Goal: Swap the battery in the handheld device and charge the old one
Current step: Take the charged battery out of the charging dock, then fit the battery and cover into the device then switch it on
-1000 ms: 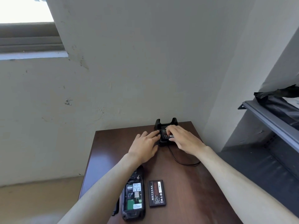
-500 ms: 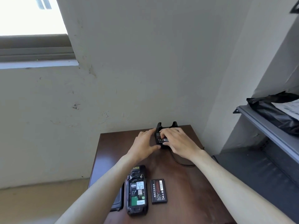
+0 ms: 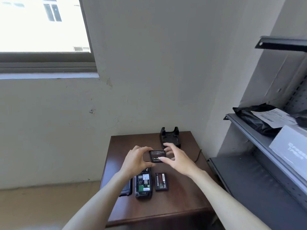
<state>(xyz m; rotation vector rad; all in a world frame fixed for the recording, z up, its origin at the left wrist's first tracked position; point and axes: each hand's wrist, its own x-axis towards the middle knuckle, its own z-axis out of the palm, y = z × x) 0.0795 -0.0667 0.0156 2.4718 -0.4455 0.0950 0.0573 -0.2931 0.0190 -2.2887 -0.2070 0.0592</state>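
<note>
A flat black battery (image 3: 157,156) is held in the air between both hands above the brown table (image 3: 174,206). My left hand (image 3: 137,161) pinches its left edge, my right hand (image 3: 178,159) its right edge. Behind them stands the black charging cradle (image 3: 169,137), its slot empty. Below the hands lies the handheld device (image 3: 143,185) face down with its battery bay open. A second black battery (image 3: 161,181) with red print lies just right of it. The device's black back cover (image 3: 126,190) lies to its left, partly hidden by my left forearm.
A black cable (image 3: 197,155) runs from the cradle toward the table's right edge. Grey metal shelves (image 3: 259,141) stand close on the right, holding a black bag (image 3: 255,117) and a white box (image 3: 292,146). Walls bound the table at the back.
The battery that my hands were touching in the cradle has been lifted out and brought toward me, above the device. The cradle now stands empty.
</note>
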